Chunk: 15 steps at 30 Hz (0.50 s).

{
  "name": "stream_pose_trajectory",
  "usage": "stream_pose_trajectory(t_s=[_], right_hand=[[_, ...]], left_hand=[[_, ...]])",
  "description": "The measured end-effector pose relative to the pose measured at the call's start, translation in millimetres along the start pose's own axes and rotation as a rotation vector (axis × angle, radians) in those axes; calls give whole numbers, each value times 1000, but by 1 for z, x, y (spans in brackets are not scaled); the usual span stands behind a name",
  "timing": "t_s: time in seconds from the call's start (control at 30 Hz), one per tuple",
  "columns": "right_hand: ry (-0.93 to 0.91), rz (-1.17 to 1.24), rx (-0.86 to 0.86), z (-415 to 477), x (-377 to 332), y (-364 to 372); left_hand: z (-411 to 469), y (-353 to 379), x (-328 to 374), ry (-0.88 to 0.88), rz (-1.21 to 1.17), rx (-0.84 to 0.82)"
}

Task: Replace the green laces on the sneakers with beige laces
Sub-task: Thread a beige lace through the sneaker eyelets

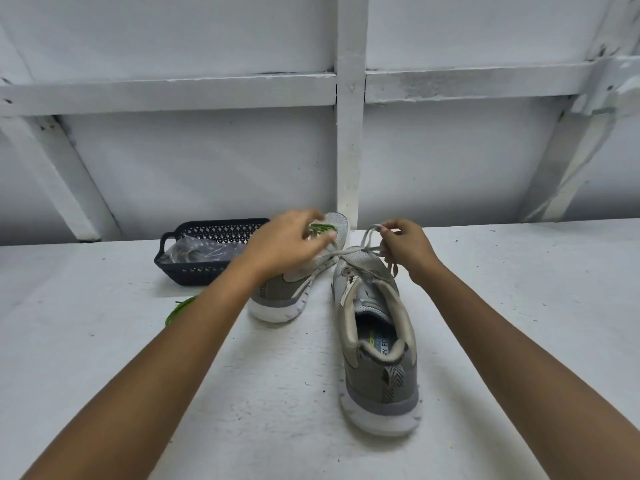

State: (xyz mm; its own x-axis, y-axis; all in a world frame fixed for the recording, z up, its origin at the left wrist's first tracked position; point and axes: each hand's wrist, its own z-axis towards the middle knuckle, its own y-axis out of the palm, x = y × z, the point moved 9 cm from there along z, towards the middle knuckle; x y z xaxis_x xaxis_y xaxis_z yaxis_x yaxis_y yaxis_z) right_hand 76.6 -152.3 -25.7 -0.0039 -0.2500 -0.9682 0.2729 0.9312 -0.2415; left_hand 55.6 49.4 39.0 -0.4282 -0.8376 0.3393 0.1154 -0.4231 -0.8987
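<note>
Two grey sneakers stand on the white table. The nearer right sneaker (375,344) points away from me and carries a beige lace (349,251) at its top eyelets. My right hand (407,249) pinches a loop of this lace. My left hand (287,244) holds the other end, stretched taut across. The left sneaker (294,289) lies behind my left hand, with a green lace (320,228) still threaded near its toe. A loose green lace (178,308) lies on the table, partly hidden by my left forearm.
A dark plastic basket (207,271) with a clear bag inside sits at the back left against the white framed wall (349,150). The table (104,341) stretches wide on both sides.
</note>
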Motion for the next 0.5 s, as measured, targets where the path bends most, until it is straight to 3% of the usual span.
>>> stream_pose_trajectory(t_s=[0.07, 0.27, 0.43, 0.5], right_hand=[[-32, 84, -55, -5, -10, 8], [-103, 197, -120, -15, -32, 22], [-109, 242, -165, -17, -33, 22], [-116, 256, -216, -19, -34, 26]], left_hand=[[-1, 15, 15, 76, 161, -51], [4, 49, 25, 50, -4, -194], [10, 40, 13, -26, -169, -54], [11, 40, 16, 6, -154, -83]])
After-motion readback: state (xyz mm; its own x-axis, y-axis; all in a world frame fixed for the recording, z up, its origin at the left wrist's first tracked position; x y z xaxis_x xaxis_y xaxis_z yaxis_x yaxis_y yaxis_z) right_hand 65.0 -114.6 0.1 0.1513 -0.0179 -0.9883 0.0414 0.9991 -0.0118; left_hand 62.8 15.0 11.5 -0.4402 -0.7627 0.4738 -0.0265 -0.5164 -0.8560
